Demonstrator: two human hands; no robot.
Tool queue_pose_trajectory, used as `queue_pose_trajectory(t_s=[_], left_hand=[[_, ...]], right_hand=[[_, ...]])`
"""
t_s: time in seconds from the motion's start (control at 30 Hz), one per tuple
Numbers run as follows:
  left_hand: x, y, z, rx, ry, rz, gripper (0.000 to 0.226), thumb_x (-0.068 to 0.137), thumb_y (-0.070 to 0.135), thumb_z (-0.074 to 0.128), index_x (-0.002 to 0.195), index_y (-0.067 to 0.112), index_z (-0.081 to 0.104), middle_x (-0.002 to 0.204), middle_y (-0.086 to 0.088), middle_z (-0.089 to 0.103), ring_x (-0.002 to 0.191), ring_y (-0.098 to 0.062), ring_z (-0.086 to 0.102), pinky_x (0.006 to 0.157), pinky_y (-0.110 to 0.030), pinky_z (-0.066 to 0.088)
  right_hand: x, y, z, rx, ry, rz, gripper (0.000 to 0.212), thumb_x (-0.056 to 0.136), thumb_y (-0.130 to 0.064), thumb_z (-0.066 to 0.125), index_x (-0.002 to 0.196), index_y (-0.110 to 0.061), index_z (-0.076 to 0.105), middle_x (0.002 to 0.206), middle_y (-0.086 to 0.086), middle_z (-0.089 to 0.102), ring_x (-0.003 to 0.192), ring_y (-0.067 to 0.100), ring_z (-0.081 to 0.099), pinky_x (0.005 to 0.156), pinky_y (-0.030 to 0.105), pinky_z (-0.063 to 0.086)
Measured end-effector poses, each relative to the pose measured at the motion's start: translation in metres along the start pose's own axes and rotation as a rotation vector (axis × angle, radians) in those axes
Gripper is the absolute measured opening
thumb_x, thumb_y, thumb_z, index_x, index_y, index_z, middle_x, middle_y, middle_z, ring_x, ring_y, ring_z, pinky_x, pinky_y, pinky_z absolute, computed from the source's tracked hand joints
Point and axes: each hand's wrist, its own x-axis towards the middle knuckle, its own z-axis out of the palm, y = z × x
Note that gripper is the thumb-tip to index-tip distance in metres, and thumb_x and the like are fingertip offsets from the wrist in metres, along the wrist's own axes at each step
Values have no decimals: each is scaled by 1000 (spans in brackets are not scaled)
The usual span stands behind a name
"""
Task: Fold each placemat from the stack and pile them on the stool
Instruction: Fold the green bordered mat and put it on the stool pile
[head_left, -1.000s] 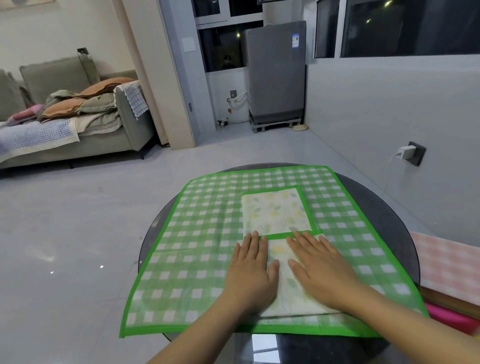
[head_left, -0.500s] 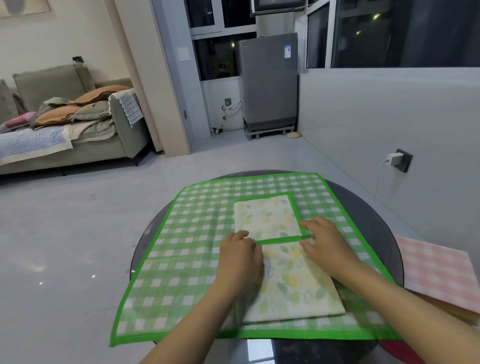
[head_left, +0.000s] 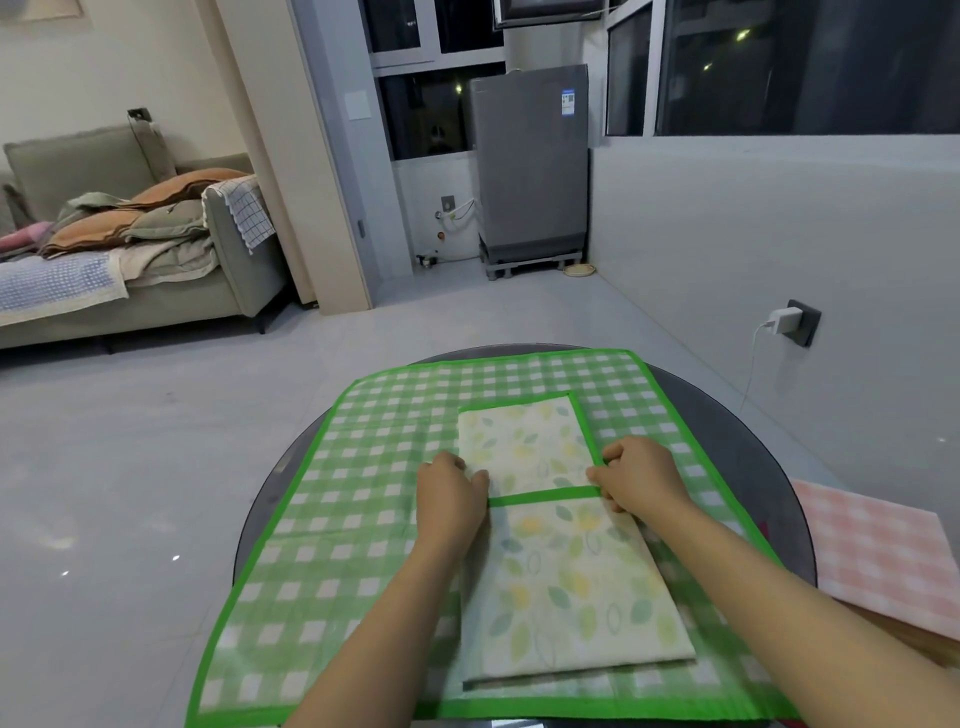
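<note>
Leaf-print placemat (head_left: 566, 582), part-folded, lies mid-table toward near edge, atop green check placemat (head_left: 322, 519). Left hand (head_left: 451, 499) and right hand (head_left: 641, 480) pinch its green-bordered fold edge. Risk: uneven pull skews fold; check mat beneath drags along.

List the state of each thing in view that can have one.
Leaf-print placemat: partly folded, lying on the gingham one.
Green gingham placemat: spread flat on the round table.
Left hand: grips the folded edge.
Right hand: pinches the green border.
Charger: plugged in.

Nothing legible — the washing machine (head_left: 530, 161) sticker is too blurred.
</note>
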Motion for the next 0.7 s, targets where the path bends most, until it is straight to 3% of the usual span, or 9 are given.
queue_pose_trajectory(t_s=[0.07,0.1,0.17,0.23,0.3,0.37,0.53,0.7], left_hand=[[5,1,1,-22,-6,-50,29,89,24,62,109,4,55,108,-11,60,95,-25,59,70,-28,42],[8,1,1,-30,-7,-71,20,88,24,63,96,7,55,99,-10,61,88,-25,59,67,-30,43],[12,-1,3,-51,9,-107,26,86,23,65,72,11,46,78,-8,58,68,-22,55,58,-30,44],[15,-2,4,-67,8,-118,27,84,23,67,70,8,49,68,-8,58,58,-21,53,48,-28,40],[16,-4,5,-116,1,-130,21,84,22,67,74,5,58,68,-11,61,58,-24,56,49,-28,43],[16,-8,6,-200,-9,-145,22,84,21,66,70,7,56,66,-14,63,56,-26,58,53,-34,50],[9,-8,2,-533,-39,-222,18,88,16,63,80,6,50,60,-12,57,43,-21,51,43,-27,46],[1,-6,-7,-715,-73,-207,16,90,15,62,84,2,55,63,-12,57,43,-19,51,46,-29,52]], right_hand=[[4,0,2,-5,15,24,36,84,-10,68,108,14,58,91,29,68,63,29,62,69,47,56],[6,1,3,-6,20,31,36,84,-9,67,108,16,58,89,29,68,60,27,60,67,46,56],[8,1,4,-12,18,44,30,84,-9,67,101,15,60,75,23,66,54,26,58,65,44,57],[10,0,4,-42,22,47,18,85,-10,66,81,8,65,65,15,59,46,23,56,62,41,57],[12,1,6,-60,28,53,28,85,-11,66,61,-5,53,57,10,54,40,19,53,59,36,56],[13,1,6,-56,22,54,37,85,-12,65,54,-10,45,52,7,50,38,18,52,57,33,54],[10,2,0,190,-6,99,24,86,-11,66,65,-5,56,60,9,59,44,18,55,56,31,55],[4,6,-12,468,-84,128,10,86,-7,66,84,-4,57,72,12,61,55,19,58,45,23,54]])
